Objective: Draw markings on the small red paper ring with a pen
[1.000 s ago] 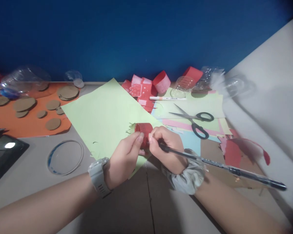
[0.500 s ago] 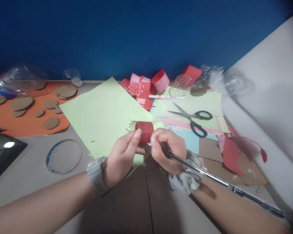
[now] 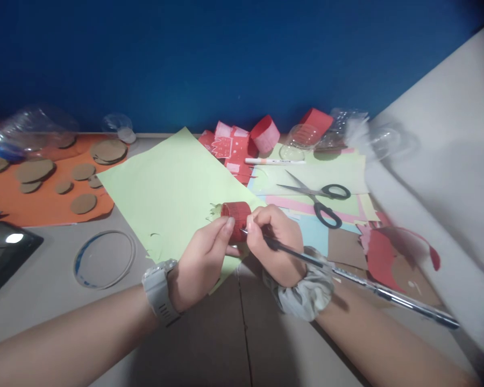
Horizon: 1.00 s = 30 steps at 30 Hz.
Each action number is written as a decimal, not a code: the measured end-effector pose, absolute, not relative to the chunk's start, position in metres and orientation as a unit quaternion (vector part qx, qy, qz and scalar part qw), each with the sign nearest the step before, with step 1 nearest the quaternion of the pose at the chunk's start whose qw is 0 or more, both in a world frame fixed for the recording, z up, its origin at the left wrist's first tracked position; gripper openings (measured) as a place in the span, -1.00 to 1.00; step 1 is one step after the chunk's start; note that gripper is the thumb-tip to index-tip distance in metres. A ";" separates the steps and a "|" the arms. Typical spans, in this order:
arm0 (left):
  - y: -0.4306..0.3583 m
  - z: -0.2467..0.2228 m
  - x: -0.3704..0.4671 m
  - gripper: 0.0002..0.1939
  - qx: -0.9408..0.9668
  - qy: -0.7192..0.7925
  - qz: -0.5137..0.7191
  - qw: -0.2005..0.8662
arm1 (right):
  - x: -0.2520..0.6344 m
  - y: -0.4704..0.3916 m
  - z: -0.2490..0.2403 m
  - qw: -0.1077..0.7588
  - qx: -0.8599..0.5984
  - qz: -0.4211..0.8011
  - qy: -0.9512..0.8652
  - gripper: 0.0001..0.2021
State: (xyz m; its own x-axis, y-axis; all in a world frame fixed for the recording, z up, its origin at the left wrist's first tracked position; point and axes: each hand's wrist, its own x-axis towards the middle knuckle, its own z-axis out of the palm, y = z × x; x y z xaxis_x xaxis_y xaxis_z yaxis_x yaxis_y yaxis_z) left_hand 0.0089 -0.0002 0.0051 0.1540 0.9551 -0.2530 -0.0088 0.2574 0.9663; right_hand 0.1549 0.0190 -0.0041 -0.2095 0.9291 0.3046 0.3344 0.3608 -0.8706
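Observation:
A small red paper roll (image 3: 239, 210) with dark lines on it is gripped by my left hand (image 3: 204, 258), its thumb pressed on the near side. My right hand (image 3: 276, 244) is closed round a clear pen (image 3: 371, 286), whose tip touches or nearly touches the roll's surface. The fingertips of my right hand also rest against the roll's right edge. Under and behind the roll lies a large light green sheet (image 3: 165, 188), with small cut green pieces beside the roll.
Black-handled scissors (image 3: 314, 193) lie half open on coloured papers at the right. Behind are a marker (image 3: 274, 161), red paper pieces (image 3: 237, 148) and plastic cups. Cardboard discs (image 3: 34, 170), a tape ring (image 3: 105, 259) and a black device (image 3: 8, 252) are at the left.
The pen's far end has swung up and slightly left, and its tip has moved a little up and left along the roll. The roll and my right hand have shifted slightly left.

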 end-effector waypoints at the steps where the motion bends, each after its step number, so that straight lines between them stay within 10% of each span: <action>1: -0.001 0.005 0.009 -0.67 0.459 0.514 0.398 0.606 | 0.155 0.019 -0.004 0.436 -0.456 0.341 -0.697 -0.81; 30: 0.000 0.006 0.009 -0.68 0.468 0.515 0.394 0.600 | 0.155 0.021 0.000 0.414 -0.473 0.356 -0.692 -0.79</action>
State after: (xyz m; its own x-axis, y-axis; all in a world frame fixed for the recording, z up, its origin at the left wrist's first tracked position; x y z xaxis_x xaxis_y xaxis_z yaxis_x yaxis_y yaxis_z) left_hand 0.0095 -0.0001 0.0058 0.1588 0.9556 -0.2482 0.0089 0.2500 0.9682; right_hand 0.1546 0.0211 -0.0003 -0.2107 0.9485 0.2364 0.3600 0.3002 -0.8833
